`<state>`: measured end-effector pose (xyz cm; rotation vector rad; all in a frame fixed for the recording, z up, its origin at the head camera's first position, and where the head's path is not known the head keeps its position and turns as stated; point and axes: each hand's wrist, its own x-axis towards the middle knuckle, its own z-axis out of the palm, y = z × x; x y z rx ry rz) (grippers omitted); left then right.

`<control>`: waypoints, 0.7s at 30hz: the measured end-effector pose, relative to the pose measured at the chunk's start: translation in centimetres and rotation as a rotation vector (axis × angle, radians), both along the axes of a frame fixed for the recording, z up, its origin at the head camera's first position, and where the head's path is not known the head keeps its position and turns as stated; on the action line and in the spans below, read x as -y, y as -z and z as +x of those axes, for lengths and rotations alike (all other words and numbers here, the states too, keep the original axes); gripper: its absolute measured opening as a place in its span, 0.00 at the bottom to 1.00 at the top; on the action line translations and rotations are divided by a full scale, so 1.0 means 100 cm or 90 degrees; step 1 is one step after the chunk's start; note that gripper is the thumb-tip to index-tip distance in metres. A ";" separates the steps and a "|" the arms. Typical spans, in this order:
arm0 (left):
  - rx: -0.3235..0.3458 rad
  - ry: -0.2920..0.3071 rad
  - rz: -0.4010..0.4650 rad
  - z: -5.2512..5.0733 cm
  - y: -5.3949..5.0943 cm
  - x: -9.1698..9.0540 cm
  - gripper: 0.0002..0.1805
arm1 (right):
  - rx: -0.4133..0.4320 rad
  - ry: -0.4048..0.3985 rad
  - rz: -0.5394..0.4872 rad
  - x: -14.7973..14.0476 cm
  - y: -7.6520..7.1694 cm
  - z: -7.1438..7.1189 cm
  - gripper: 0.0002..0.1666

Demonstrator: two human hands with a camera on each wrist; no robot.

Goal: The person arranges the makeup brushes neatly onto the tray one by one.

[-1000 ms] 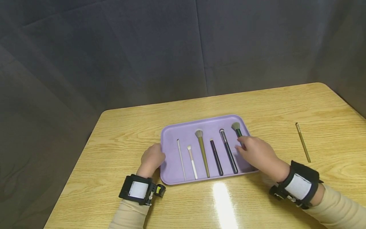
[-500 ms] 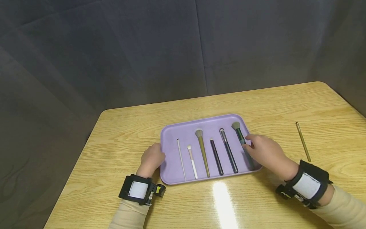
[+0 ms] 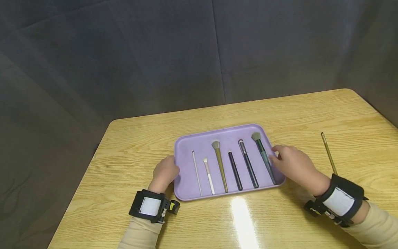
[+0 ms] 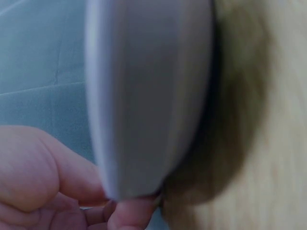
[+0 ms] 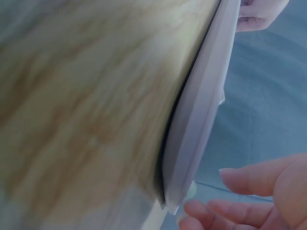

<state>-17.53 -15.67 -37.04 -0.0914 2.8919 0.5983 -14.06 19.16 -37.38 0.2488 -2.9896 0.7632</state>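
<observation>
A purple tray (image 3: 186, 188) lies on the table, with several makeup brushes side by side in it. My left hand (image 3: 166, 173) pinches the tray's left rim; in the left wrist view its thumb (image 4: 79, 177) and a finger meet at the tray's edge. By the right rim is my right hand (image 3: 293, 166), holding nothing. The right wrist view shows its thumb (image 5: 249, 179) apart from the fingers, close to the tray's end. Nearest that hand lies a green-handled brush (image 3: 263, 155); left of it is a dark brush (image 3: 248, 166) with a silver ferrule.
One thin gold brush (image 3: 329, 152) lies on the wooden table (image 3: 140, 138), right of the tray. Inside the tray are also a gold-handled brush (image 3: 220, 169), a short black brush (image 3: 235, 171) and white brushes (image 3: 209, 176). A grey cloth (image 3: 155, 62) hangs behind.
My right hand has let go of the green brush and moved right, to the tray's right rim. The brush now lies in the tray. My left hand stays put.
</observation>
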 end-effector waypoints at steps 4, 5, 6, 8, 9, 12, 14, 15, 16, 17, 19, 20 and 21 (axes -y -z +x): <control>-0.003 0.002 -0.001 0.000 0.000 0.000 0.14 | -0.003 0.001 0.006 -0.004 -0.001 0.000 0.22; -0.004 0.002 -0.003 -0.001 0.000 0.000 0.14 | -0.003 0.002 0.008 -0.006 -0.001 0.000 0.22; -0.005 0.003 -0.004 0.000 0.000 0.000 0.14 | -0.002 0.003 0.009 -0.007 -0.001 0.001 0.22; -0.006 0.003 -0.004 0.000 0.000 0.000 0.14 | 0.000 0.005 0.013 -0.010 -0.001 0.001 0.22; -0.006 0.004 -0.005 0.000 0.000 0.000 0.13 | 0.002 0.006 0.013 -0.012 -0.001 0.001 0.22; -0.005 0.005 -0.007 -0.001 0.001 0.000 0.13 | 0.008 0.012 0.022 -0.016 -0.001 0.001 0.23; -0.007 0.007 -0.008 -0.001 0.001 0.000 0.13 | 0.008 0.018 0.032 -0.019 -0.001 0.002 0.22; -0.007 0.008 -0.009 -0.001 0.001 0.000 0.13 | 0.007 0.020 0.034 -0.021 -0.001 0.002 0.22; -0.008 0.007 -0.009 -0.001 0.001 0.000 0.13 | 0.007 0.022 0.037 -0.022 -0.001 0.002 0.22; -0.008 0.008 -0.010 -0.001 0.001 0.000 0.13 | 0.007 0.023 0.039 -0.024 -0.001 0.002 0.22; -0.006 0.006 -0.009 -0.001 0.001 0.000 0.13 | 0.009 0.024 0.039 -0.026 0.000 0.002 0.22; -0.004 0.004 -0.009 -0.001 0.001 0.000 0.13 | 0.010 0.024 0.039 -0.028 0.001 0.002 0.22; -0.004 0.004 -0.009 -0.001 0.000 0.000 0.13 | 0.014 0.024 0.038 -0.029 0.001 0.002 0.22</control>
